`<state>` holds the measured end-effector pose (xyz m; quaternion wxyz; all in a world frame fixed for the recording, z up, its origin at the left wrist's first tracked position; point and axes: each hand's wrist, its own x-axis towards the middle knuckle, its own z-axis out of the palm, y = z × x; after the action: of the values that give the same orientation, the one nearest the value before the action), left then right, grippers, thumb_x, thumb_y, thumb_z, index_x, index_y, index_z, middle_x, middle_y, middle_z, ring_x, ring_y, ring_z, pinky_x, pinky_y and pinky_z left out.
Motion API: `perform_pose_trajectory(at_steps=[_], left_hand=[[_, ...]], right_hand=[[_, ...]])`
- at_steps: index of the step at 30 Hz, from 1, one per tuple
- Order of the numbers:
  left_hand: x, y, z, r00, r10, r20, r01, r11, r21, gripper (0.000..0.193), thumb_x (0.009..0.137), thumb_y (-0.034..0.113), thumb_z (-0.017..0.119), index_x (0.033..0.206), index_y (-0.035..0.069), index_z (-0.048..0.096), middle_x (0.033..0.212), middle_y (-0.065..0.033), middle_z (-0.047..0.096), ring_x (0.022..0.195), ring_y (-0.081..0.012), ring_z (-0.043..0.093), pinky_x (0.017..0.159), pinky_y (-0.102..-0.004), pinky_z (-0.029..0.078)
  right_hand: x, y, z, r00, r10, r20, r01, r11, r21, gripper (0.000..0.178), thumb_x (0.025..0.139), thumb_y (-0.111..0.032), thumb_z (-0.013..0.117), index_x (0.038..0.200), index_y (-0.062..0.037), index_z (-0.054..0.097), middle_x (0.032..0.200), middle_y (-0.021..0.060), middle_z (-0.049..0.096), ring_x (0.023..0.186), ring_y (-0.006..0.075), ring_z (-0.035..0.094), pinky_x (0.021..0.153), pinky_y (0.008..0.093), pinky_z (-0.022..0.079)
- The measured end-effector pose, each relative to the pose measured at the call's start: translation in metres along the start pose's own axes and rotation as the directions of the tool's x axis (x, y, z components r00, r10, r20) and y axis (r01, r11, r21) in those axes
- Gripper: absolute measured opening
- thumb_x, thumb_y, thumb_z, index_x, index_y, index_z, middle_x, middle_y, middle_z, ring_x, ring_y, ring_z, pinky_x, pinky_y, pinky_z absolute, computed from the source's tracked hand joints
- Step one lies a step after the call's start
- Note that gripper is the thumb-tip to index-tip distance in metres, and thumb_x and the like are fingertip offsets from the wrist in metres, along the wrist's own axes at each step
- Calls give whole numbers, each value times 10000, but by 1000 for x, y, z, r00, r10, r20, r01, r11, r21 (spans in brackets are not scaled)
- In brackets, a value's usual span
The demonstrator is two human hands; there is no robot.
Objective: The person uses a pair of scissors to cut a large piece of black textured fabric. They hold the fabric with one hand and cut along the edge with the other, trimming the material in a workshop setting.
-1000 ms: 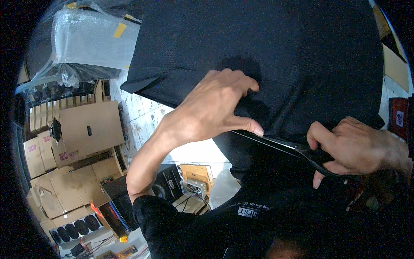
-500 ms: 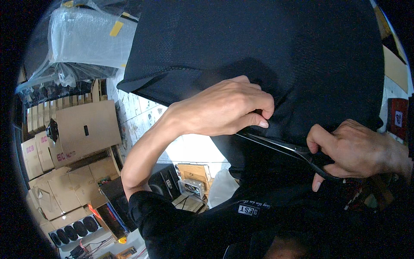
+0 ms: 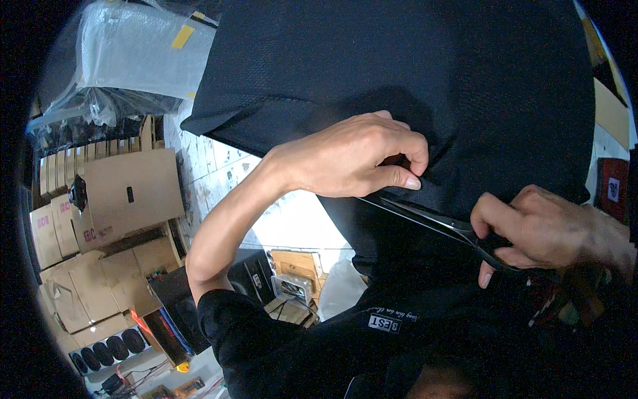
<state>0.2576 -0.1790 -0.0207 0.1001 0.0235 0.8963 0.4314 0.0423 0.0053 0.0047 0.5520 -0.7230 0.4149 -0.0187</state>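
Note:
A wide sheet of black fabric [image 3: 319,60] spreads in front of me, its near edge folded and creased. My left hand [image 3: 372,153] pinches that fabric between thumb and forefinger close to the edge. To the right, my right hand [image 3: 525,229] grips the dark handles of a pair of scissors [image 3: 452,226]. Their long metal blades point left along the fabric edge, and the tips pass beneath my left hand, where they are hidden. The blades look nearly closed together. Part of the handles is covered by my right fingers.
At far left stands a bubble-wrapped block [image 3: 146,56]. Below it are cardboard boxes [image 3: 129,196] and a row of black round speakers [image 3: 109,352]. A wooden box [image 3: 296,266] and a white plastic bag [image 3: 342,289] sit near my left elbow. A red object [image 3: 611,189] lies far right.
My left hand has shifted slightly right and up, still pinching the fabric. The scissor blades appear a little closer together. My right hand has barely moved.

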Motion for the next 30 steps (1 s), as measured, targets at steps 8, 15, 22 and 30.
perform_pose_trajectory(at_steps=[8, 15, 22, 30], left_hand=[[5, -2, -5, 1000, 25, 16, -24, 999, -32, 180, 899, 207, 691, 865, 34, 658, 677, -72, 630, 613, -217, 586, 766, -393, 449], [3, -5, -2, 1000, 11, -12, -11, 998, -57, 164, 910, 175, 683, 877, 17, 655, 678, -82, 624, 602, -193, 580, 637, -370, 457], [7, -4, -9, 994, -96, 47, 101, 984, -146, 187, 880, 187, 727, 883, 30, 626, 786, -84, 642, 745, -236, 610, 696, -380, 457], [5, -6, -8, 997, -71, 14, 72, 986, -152, 177, 911, 177, 681, 887, 2, 664, 705, -84, 637, 619, -185, 583, 607, -360, 448]], right_hand=[[8, -11, -5, 998, -15, -67, 9, 996, -94, 530, 832, -400, 784, 1042, -38, 459, 522, -12, 487, 436, 229, 533, 486, 370, 402], [12, 0, 2, 997, -58, -52, 59, 998, 18, 480, 853, -370, 769, 1020, -44, 458, 515, -19, 475, 433, 203, 522, 455, 352, 393], [16, -15, -11, 999, 8, -39, -8, 1000, 7, 489, 854, -324, 748, 1055, -17, 424, 570, 151, 571, 605, 405, 630, 542, 487, 463], [36, -14, -13, 997, -59, -40, 58, 998, -38, 511, 846, -341, 755, 1052, -11, 424, 559, 151, 564, 573, 408, 616, 547, 497, 463]])
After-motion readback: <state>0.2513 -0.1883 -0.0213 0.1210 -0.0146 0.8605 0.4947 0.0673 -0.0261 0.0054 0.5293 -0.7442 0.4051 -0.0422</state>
